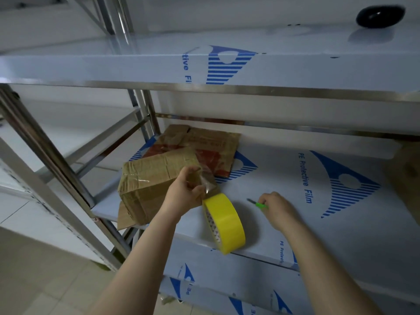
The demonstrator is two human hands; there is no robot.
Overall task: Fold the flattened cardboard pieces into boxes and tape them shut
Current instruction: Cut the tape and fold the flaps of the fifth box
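Note:
A folded brown cardboard box (147, 180), wrinkled and partly taped, sits at the left end of the middle shelf (341, 223). My left hand (185, 189) pinches a clear strip of tape (208, 180) pulled from the yellow tape roll (225, 223), which hangs from the strip at the shelf's front edge. My right hand (276, 209) rests on the shelf and grips a small green-handled cutter (258, 203), its tip pointing left toward the tape. A flattened cardboard piece (204, 144) with red print lies behind the box.
The shelf above (204, 69) overhangs the work area, with a black object (379, 15) on its top. Steel uprights (52, 155) stand to the left. Another brown cardboard item (406, 178) sits at the right edge. Tiled floor lies below left.

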